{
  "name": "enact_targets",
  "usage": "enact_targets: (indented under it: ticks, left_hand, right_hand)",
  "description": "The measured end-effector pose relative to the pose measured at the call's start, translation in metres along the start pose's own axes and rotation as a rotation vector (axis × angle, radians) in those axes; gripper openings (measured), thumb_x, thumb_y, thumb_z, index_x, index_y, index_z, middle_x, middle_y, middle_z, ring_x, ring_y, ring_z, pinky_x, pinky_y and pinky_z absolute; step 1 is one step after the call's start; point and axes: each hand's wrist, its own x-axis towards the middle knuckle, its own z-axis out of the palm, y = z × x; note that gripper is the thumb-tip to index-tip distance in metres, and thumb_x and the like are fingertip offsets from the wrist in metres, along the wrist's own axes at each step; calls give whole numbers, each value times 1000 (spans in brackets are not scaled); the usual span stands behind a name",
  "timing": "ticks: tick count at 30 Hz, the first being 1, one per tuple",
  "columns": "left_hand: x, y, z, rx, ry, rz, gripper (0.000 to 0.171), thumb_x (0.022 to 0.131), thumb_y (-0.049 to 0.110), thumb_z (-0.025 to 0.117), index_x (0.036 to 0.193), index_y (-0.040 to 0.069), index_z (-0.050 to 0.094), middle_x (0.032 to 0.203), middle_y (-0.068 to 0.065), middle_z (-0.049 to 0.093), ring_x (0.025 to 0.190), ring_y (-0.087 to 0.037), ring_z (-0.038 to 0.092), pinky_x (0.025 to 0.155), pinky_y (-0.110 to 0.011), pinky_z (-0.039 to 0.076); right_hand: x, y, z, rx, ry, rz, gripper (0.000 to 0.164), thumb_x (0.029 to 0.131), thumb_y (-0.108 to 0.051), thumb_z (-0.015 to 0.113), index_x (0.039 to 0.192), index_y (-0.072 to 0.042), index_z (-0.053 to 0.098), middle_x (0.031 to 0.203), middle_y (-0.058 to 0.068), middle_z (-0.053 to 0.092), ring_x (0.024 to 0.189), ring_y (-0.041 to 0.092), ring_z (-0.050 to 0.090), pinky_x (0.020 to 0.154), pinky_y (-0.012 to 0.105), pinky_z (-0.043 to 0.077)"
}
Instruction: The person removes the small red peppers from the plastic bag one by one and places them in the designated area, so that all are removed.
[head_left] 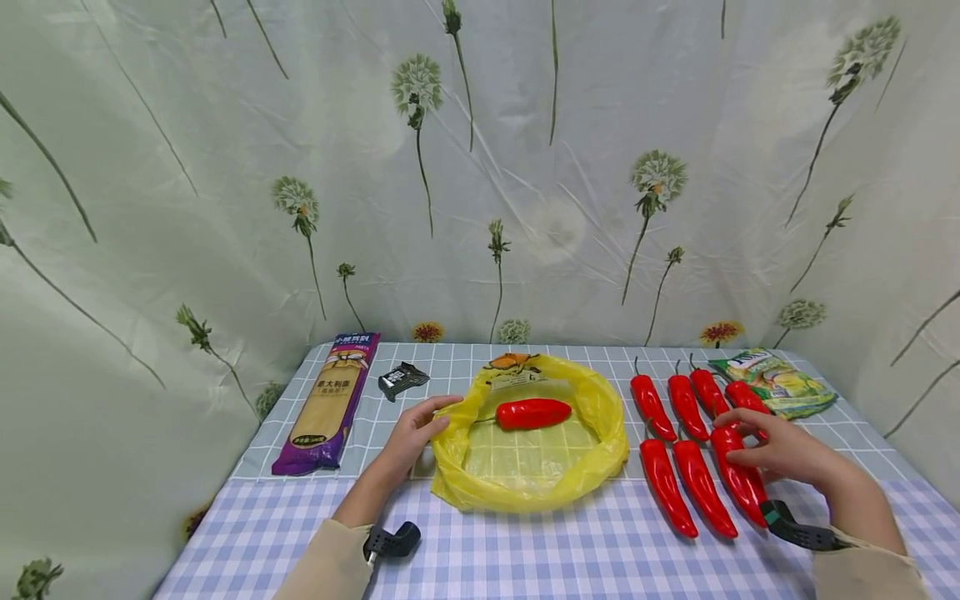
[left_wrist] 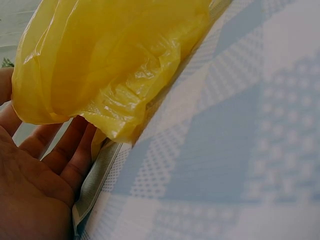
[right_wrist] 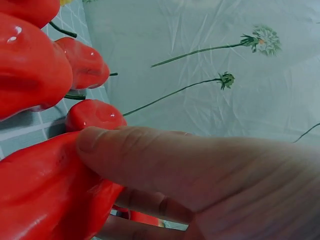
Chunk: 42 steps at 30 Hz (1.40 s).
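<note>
A yellow plastic bag (head_left: 517,498) lies with its mouth spread wide and its rim rolled. One red chili pepper (head_left: 532,414) with a green stem is inside it. My left hand (head_left: 411,437) holds the bag's left rim, and the left wrist view has the fingers partly hidden by the yellow plastic (left_wrist: 115,65). At the right, my right hand (head_left: 783,450) grips a red chili pepper (head_left: 738,475) by its upper part. In the right wrist view the thumb lies along this pepper (right_wrist: 50,185), with fingers on its other side. More red peppers (head_left: 686,404) lie in two rows beside it.
A purple pasta packet (head_left: 330,408) lies at the left, with a small black packet (head_left: 403,380) near it. Behind the peppers is a green and yellow bag (head_left: 776,383). A flower-printed curtain (head_left: 525,208) closes off the back of the checked tablecloth (head_left: 525,558).
</note>
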Motion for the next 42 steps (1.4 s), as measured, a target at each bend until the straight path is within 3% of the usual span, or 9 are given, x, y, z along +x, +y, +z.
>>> enact_targets:
  ticks: [6,14,23,28,42]
  left_hand:
    - [0,0,0,2,4,3,39,102,22,52,139,10,58,146,-12,55,133,-31,52,117,-51,36]
    - [0,-1,-1,16,-1,4,39,102,22,51,139,11,58,145,-11,56,131,-30,53,114,-43,39]
    - [1,-1,0,3,5,-3,39,102,21,52,139,11,58,146,-11,55,132,-30,52,117,-51,36]
    - [0,-2,0,2,2,-11,40,102,23,52,139,11,58,147,-11,54,132,-30,52,117,-50,37]
    - [0,-1,0,1,-3,-4,40,102,22,52,140,11,57,148,-12,53,132,-30,52,117,-51,36]
  right_hand:
    - [3,3,2,-11,-17,8,59,87,-22,75,136,0,50,120,29,57,101,27,59,68,39,62]
    - [5,5,3,-9,-37,3,58,88,-21,74,136,1,50,121,31,58,104,29,60,69,40,62]
    - [3,0,1,-57,-35,20,59,89,-23,73,138,2,50,121,31,59,103,29,61,72,43,61]
    - [3,-2,-1,-114,-2,26,59,89,-27,73,136,2,52,118,31,61,101,30,61,71,43,60]
    - [-5,-12,-9,-225,131,-67,54,91,-27,70,131,5,54,116,32,64,95,30,65,70,42,61]
